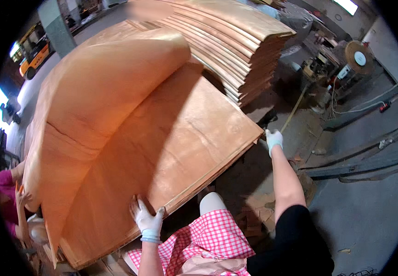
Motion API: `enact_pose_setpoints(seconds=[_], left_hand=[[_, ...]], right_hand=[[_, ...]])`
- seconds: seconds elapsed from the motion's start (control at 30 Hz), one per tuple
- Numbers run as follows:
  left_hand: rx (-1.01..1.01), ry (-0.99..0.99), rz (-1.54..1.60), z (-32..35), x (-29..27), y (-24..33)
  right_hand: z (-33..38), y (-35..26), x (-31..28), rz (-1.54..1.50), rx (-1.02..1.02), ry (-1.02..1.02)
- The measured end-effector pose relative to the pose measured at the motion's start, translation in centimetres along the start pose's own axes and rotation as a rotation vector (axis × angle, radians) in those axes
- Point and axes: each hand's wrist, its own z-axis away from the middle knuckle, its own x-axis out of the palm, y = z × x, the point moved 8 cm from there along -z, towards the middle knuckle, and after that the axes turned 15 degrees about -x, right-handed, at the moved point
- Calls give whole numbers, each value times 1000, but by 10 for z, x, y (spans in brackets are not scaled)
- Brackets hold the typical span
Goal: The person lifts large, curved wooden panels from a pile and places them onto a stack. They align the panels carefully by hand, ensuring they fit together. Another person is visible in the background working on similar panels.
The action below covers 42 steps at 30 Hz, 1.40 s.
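A low stack of thin reddish-brown wood veneer sheets [199, 131] spreads out in front of me. Its far left part lies under one large veneer sheet [102, 92] that bulges up and folds over, throwing a shadow across the stack. My left hand [147, 220], in a white glove, rests on the top sheet by the near edge, fingers spread and thumb toward the rim. At the right corner of the stack, my gloved right hand [274, 140] is closed on the sheet's corner; its fingertips are partly hidden.
Behind stands a taller pile of bent veneer sheets [217, 37]. A co-worker's hand [22, 198] is beside the raised sheet at left. At right are a machine with a round reel [359, 58], hoses and a metal rail [360, 163]. An orange forklift [35, 60] stands far left near a pillar [56, 27].
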Motion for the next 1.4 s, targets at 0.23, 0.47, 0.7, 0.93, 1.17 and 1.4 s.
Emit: enact_pose_setpoints(seconds=[0.23,0.47,0.7,0.93,1.17,1.4], left_hand=[[318,-23,403,65,-30,56],[226,-149,981,94,-77,21],[-612,267,1517,63,-128,-256],[-810,887,557,78,-286,-577],[-995,595,244,57,-245,-642],[-1088,638,-85,38,-273,-546]], right_hand=[[228,-203,2,-693,-465,-531],[418,-335,-29,-1084,-442,-1098],[407,-360,22,-398,-893,-1140],[309,-309,66,-57,-851,-1154],[287,-310,80,408,-883,-1109],[282,-297,103,575,-778,-1194]])
